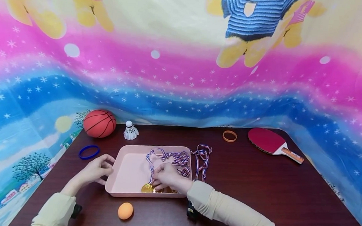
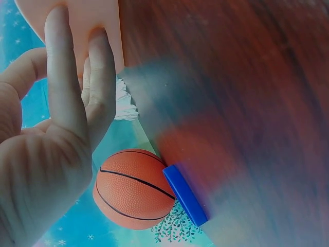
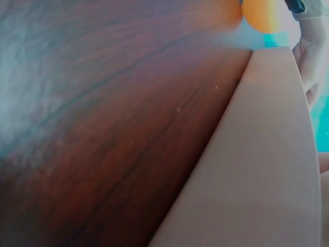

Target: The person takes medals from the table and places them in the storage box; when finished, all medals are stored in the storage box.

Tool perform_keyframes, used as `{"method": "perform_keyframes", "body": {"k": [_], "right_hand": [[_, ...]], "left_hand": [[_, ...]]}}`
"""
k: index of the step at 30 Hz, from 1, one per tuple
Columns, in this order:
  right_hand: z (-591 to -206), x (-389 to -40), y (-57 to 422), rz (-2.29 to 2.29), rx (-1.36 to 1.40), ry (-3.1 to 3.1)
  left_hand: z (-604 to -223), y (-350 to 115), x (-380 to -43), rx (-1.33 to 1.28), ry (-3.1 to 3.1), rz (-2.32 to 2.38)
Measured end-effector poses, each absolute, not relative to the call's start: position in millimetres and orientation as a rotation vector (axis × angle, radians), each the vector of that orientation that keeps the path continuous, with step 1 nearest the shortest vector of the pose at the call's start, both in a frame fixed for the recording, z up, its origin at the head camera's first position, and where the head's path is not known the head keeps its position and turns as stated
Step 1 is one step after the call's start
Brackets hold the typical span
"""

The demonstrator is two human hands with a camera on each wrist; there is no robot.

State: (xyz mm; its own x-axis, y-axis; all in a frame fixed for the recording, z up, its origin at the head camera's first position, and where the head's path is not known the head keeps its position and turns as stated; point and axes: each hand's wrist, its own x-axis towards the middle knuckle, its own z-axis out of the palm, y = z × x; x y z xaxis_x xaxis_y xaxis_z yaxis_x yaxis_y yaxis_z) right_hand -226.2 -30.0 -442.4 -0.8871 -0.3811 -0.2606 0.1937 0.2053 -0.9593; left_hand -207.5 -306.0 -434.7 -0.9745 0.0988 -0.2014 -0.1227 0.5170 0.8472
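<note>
A pink tray (image 1: 129, 172) lies on the table with several gold medals (image 1: 147, 188) along its front right side. Their red, white and blue striped ribbons (image 1: 181, 158) are heaped in the tray's right half. My left hand (image 1: 96, 169) is at the tray's left wall, its extended fingers (image 2: 64, 67) against the outside. Over the medals my right hand (image 1: 167, 177) reaches down with bent fingers. Its fingertips are at a medal partly hidden beneath them, and whether they pinch it is unclear. The right wrist view shows mostly the tray's outer wall (image 3: 247, 170).
Another striped ribbon (image 1: 202, 161) hangs over the tray's right side. An orange ball (image 1: 125, 211) sits in front. Behind are a small basketball (image 1: 99, 123), a shuttlecock (image 1: 131, 130), an orange wristband (image 1: 229, 136) and a table tennis paddle (image 1: 267, 140). A blue wristband (image 1: 89, 152) lies left.
</note>
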Motion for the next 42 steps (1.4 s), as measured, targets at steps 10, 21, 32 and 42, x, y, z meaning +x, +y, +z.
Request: {"method": "perform_keyframes", "body": {"k": [10, 21, 32, 42], "right_hand": [[-436.4, -224.2, -21.2, -1.649, -0.232, 2.133], [-420.6, -223.4, -1.6, -1.637, -0.282, 2.078], [-401.5, -205.5, 74.0, -1.593, -0.419, 2.056], [-415.7, -210.7, 139.4, -1.524, -0.223, 2.287]], "left_hand": [[-436.6, -304.5, -209.3, -0.015, 2.543, 1.432], [-433.7, -302.8, -207.9, -0.015, 2.542, 1.439], [-432.4, -300.0, -205.2, -0.017, 2.578, 1.441], [-433.5, -301.6, -200.0, -0.040, 2.599, 1.469]]}}
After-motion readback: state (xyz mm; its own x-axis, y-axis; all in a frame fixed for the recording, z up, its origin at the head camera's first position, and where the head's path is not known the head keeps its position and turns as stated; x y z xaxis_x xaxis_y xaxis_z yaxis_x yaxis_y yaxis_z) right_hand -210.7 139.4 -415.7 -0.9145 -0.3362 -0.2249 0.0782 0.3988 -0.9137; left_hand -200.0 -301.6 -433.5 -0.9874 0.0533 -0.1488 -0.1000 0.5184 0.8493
